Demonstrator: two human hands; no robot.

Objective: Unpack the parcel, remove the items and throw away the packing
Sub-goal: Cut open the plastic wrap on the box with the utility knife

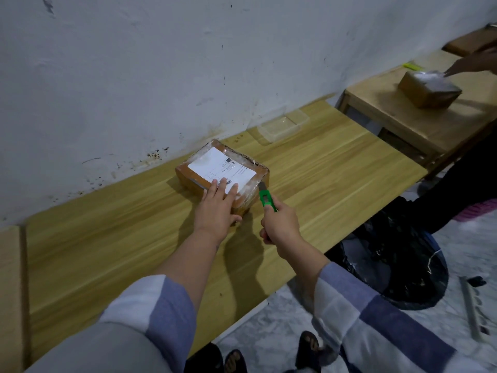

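Note:
A small brown cardboard parcel (242,172), wrapped in clear tape and bearing a white shipping label, lies on the wooden table (107,251) close to the wall. My left hand (216,208) presses flat on the parcel's near corner, fingers spread over the label. My right hand (282,228) grips a green utility knife (266,199). Its blade tip touches the parcel's right side edge.
A clear plastic container (283,125) sits by the wall behind the parcel. A black rubbish bag (398,262) stands on the floor to the right of the table. On a second wooden table (390,111) at the far right, another person's hand (473,63) touches another parcel (429,88).

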